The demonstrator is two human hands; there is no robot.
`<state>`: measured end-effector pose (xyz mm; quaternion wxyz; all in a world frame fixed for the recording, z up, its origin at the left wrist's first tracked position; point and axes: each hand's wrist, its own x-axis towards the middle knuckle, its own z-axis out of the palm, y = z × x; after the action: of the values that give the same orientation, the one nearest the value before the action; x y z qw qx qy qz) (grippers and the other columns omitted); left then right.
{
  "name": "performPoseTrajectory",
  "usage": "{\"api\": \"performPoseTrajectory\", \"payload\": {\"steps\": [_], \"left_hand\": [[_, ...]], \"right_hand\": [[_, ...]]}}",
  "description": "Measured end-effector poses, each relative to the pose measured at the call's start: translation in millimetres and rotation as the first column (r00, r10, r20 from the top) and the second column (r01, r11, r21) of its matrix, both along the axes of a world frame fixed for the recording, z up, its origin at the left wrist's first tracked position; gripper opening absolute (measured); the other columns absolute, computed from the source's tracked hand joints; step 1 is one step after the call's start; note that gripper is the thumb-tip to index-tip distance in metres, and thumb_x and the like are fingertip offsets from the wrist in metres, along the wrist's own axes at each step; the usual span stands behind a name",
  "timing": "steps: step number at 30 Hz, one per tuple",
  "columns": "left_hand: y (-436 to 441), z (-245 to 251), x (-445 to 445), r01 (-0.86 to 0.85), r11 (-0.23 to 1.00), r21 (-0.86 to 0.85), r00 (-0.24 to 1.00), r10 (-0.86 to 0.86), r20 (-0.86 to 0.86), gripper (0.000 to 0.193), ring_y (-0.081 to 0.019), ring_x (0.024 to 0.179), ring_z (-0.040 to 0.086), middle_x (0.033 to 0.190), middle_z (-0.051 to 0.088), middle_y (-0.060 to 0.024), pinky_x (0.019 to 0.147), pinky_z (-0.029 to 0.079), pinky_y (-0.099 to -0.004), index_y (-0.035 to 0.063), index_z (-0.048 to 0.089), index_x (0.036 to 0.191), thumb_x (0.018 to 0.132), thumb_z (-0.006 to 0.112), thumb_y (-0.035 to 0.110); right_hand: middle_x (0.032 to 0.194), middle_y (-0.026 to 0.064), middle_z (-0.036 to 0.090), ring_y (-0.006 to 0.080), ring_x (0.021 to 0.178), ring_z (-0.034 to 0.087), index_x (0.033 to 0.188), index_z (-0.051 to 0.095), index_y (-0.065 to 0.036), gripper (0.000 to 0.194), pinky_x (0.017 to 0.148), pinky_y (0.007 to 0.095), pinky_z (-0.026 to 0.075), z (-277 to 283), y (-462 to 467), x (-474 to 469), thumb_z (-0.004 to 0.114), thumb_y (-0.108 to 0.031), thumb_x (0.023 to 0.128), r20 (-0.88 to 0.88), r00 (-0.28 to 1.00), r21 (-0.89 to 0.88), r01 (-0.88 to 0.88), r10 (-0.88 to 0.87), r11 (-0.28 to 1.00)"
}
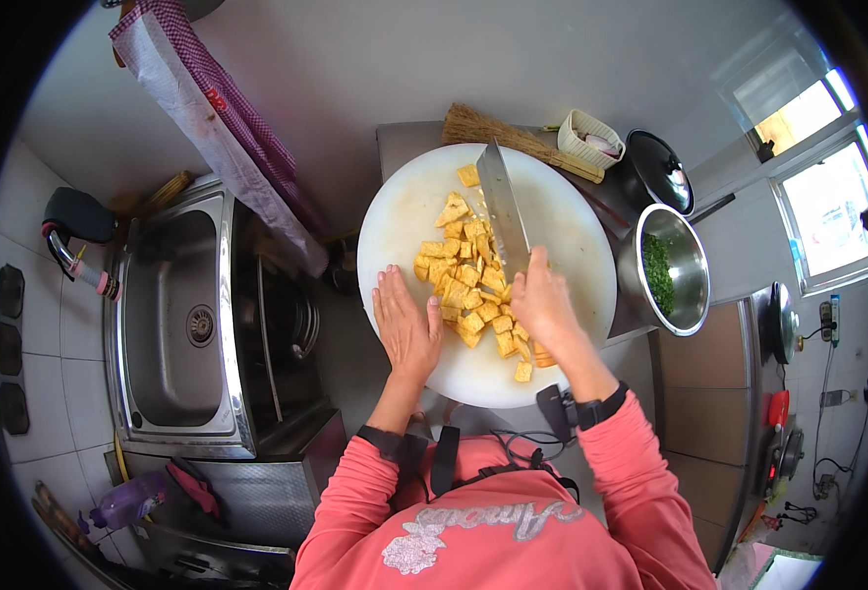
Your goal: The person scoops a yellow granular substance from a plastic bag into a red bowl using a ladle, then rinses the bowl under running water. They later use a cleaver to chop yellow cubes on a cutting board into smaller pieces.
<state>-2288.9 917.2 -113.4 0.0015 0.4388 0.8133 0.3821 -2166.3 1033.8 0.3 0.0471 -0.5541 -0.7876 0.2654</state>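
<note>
My right hand point(543, 304) grips a cleaver point(502, 210), its broad steel blade pointing away from me. The blade is along the right side of a heap of cut yellow fried tofu pieces point(471, 276); whether it touches the board is hard to tell. My left hand point(407, 321) lies flat at the heap's left side, thumb spread and nothing held. Beneath everything is a round white cutting board point(404, 199). One loose tofu piece point(468, 175) sits at the far side, and another tofu piece point(523, 371) lies close to the near edge.
Right of the board stands a steel bowl point(627, 269) of chopped greens point(657, 273). Behind are a straw brush point(500, 133), a white basket point(589, 140) and a black lidded pot point(655, 173). A steel sink point(176, 280) and a hanging checkered cloth point(220, 110) are at left.
</note>
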Motion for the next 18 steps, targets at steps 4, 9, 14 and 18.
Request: {"api": "performPoseTrajectory", "payload": {"steps": [4, 9, 14, 18], "left_hand": [[4.0, 0.7, -1.0, 0.001, 1.0, -0.026, 1.0, -0.001, -0.011, 0.068, -0.0404, 0.142, 0.026, 0.149, 0.033, -0.0271, 0.118, 0.016, -0.049, -0.0091, 0.025, 0.146, 0.094, 0.051, 0.026], [0.5, -0.1, 0.5, -0.002, 1.0, 0.001, 1.0, 0.002, 0.018, 0.068, -0.0405, 0.142, 0.026, 0.148, 0.033, -0.0276, 0.118, 0.015, -0.0486, -0.0094, 0.025, 0.145, 0.095, 0.051, 0.027], [0.7, -0.2, 0.8, -0.006, 1.0, -0.024, 1.0, 0.006, -0.018, 0.067, -0.0408, 0.142, 0.027, 0.148, 0.034, -0.0275, 0.118, 0.017, -0.0488, -0.0094, 0.025, 0.145, 0.094, 0.052, 0.025], [0.0, -1.0, 1.8, -0.016, 1.0, -0.008, 1.0, 0.016, -0.007, 0.067, -0.0408, 0.141, 0.028, 0.148, 0.034, -0.0276, 0.118, 0.017, -0.0487, -0.0093, 0.025, 0.145, 0.094, 0.051, 0.025]], "right_hand": [[0.082, 0.0338, 0.063, 0.0515, 0.081, 0.063, 0.11, 0.038, 0.007, 0.027, 0.076, 0.0581, 0.048, 2.1, -2.1, -5.9, 0.05, -0.005, 0.089, 0.07, 0.997, 0.046, -0.027, 0.024, 0.999], [0.082, 0.0342, 0.063, 0.0523, 0.082, 0.062, 0.109, 0.038, 0.006, 0.027, 0.076, 0.0589, 0.047, 3.5, 0.3, 0.8, 0.049, 0.0, 0.086, -0.009, 1.0, 0.156, -0.005, 0.007, 0.988], [0.088, 0.0361, 0.062, 0.0528, 0.087, 0.061, 0.109, 0.036, 0.003, 0.027, 0.079, 0.0586, 0.046, 5.0, 2.5, 1.4, 0.05, -0.005, 0.088, 0.07, 0.995, 0.037, -0.068, 0.065, 0.997], [0.089, 0.0363, 0.062, 0.053, 0.087, 0.061, 0.112, 0.036, 0.004, 0.031, 0.08, 0.0585, 0.046, 6.2, -0.2, -3.0, 0.049, 0.0, 0.084, -0.005, 1.0, 0.106, 0.016, -0.016, 0.994]]}}
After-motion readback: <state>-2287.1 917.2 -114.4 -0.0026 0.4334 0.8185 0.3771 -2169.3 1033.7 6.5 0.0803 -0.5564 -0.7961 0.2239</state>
